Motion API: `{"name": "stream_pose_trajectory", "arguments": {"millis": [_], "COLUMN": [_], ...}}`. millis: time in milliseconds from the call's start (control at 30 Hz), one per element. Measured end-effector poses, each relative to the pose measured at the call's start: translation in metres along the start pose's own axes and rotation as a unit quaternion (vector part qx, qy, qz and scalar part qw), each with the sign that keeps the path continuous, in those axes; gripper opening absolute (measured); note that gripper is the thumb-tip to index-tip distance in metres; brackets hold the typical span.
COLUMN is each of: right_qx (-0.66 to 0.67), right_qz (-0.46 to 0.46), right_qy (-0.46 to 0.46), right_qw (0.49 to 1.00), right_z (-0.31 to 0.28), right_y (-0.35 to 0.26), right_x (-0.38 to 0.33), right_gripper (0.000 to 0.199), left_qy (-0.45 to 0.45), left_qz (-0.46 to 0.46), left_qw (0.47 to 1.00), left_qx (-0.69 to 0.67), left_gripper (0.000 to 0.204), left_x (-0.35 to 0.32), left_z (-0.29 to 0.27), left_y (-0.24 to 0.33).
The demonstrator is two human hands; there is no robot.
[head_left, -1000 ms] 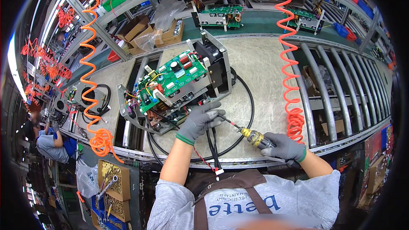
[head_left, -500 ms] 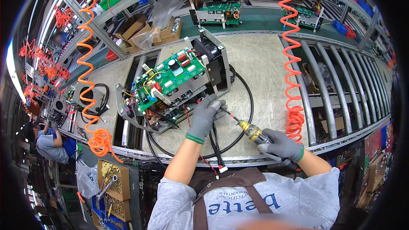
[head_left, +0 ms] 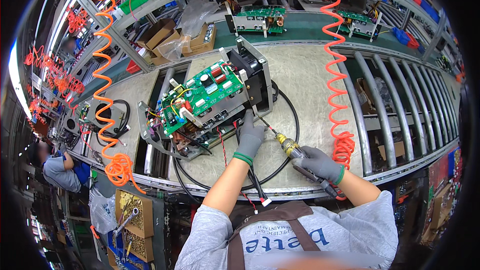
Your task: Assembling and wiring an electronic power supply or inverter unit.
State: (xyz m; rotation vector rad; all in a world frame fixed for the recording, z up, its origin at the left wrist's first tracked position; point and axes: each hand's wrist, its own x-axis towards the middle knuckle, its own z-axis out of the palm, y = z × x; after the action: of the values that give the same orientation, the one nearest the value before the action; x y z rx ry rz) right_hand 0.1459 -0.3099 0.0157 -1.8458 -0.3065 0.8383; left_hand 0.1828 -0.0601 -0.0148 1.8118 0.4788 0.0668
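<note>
A power screwdriver [head_left: 289, 146] with a yellow, transparent and black body is gripped in my gloved right hand [head_left: 324, 165]. Its thin bit slants up and left to the lower edge of an electronic unit's metal end frame. My gloved left hand [head_left: 251, 137] is at that same edge, fingers closed and fingertips close to the bit's tip; whatever they pinch is too small or hidden. The unit carries a green circuit board [head_left: 205, 90] with capacitors and wires, and a black fan [head_left: 252, 65] at its right end. Black cables [head_left: 296, 120] loop around it, and a red twisted wire [head_left: 222, 145] hangs in front.
Orange coiled hoses [head_left: 102, 75] hang left and right of the unit. Metal rollers [head_left: 375, 110] run along the right. Boxes of screws [head_left: 142, 215] stand at lower left. More circuit-board units [head_left: 260, 20] sit on the green back belt. A co-worker [head_left: 62, 170] is at far left.
My left hand has moved right and slightly up against the unit's frame. The screwdriver has shifted left, its bit now at the frame's lower edge.
</note>
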Motion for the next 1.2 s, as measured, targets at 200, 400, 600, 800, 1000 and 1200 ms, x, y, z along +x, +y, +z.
{"name": "stream_pose_trajectory", "arguments": {"millis": [200, 400, 600, 800, 1000, 1200], "right_qx": [0.053, 0.195, 0.231, 0.241, 0.292, 0.283], "right_qz": [0.030, 0.060, 0.117, 0.097, 0.126, 0.125], "right_qy": [-0.013, -0.051, -0.045, -0.065, -0.044, -0.061], "right_qw": [0.998, 0.978, 0.965, 0.964, 0.947, 0.949], "right_z": [-0.001, 0.002, 0.011, 0.022, 0.028, 0.037], "right_y": [-0.006, -0.015, -0.028, -0.031, -0.032, -0.027], "right_x": [-0.003, -0.008, -0.004, -0.002, -0.003, 0.001], "right_gripper": [0.048, 0.039, 0.042, 0.046, 0.039, 0.036], "left_qy": [0.028, 0.019, 0.011, 0.021, 0.028, 0.025], "left_qz": [0.061, 0.087, 0.100, 0.097, 0.117, 0.118], "left_qw": [0.989, 0.986, 0.985, 0.986, 0.983, 0.985], "left_qx": [0.135, 0.142, 0.143, 0.135, 0.142, 0.121], "left_gripper": [0.069, 0.065, 0.053, 0.045, 0.045, 0.044], "left_x": [0.000, 0.001, 0.004, 0.019, 0.014, 0.013], "left_z": [0.001, -0.010, -0.015, -0.017, -0.015, -0.015], "left_y": [-0.004, -0.002, 0.004, -0.010, -0.013, -0.012]}}
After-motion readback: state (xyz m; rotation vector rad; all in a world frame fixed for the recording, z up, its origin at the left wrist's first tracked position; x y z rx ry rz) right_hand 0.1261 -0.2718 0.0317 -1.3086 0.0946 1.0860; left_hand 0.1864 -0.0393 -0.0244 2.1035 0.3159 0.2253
